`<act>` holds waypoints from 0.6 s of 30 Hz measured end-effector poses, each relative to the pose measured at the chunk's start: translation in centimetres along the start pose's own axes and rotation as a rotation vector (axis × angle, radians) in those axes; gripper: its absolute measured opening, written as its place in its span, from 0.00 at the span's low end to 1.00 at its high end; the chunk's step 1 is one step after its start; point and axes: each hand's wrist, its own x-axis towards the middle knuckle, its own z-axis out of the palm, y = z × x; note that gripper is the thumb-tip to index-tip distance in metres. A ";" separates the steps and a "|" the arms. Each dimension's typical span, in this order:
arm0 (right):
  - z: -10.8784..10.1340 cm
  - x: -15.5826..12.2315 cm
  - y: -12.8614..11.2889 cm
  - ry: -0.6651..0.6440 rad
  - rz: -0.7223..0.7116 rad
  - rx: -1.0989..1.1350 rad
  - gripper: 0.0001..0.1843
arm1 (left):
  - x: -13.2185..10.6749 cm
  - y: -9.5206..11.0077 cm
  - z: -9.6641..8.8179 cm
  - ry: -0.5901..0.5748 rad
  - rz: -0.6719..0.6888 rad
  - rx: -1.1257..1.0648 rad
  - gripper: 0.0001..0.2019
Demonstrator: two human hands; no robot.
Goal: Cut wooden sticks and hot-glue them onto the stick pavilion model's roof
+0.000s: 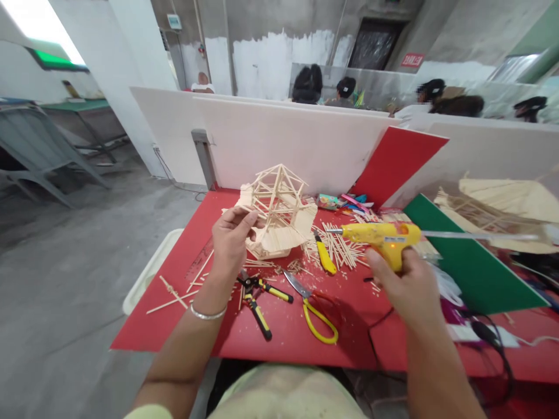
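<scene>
Stick house (279, 212): stood at the far middle of the red table (279, 343), its roof frame open.
Left hand (231, 238): fingers pinched on the house's left edge.
Right hand (408, 285): wrapped round the glue gun (384, 237), nozzle aimed left at the house but well short of it (its lamp glowed orange).
Nearby: loose sticks (340, 247), a yellow knife (325, 257), cutters (257, 302) and scissors (314, 308) lay on the table.
Doing it well: likely a firm hold on the frame, the nozzle set on one joint, a small bead, and fingers kept off the hot tip.
</scene>
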 end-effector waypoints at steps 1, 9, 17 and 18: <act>0.4 1.0 -1.5 0.023 -0.031 -0.096 0.25 | 0.5 -0.1 0.1 0.014 0.009 -0.004 0.11; 5.4 6.5 -7.0 0.076 -0.275 -0.487 0.28 | 2.7 -1.4 0.8 0.071 0.090 0.049 0.10; 7.9 7.8 -5.6 0.112 -0.510 -0.468 0.14 | 3.0 -2.1 1.5 0.045 0.068 0.109 0.09; 8.0 7.9 -5.6 0.110 -0.533 -0.463 0.14 | 3.1 -2.1 1.6 0.039 0.072 0.123 0.09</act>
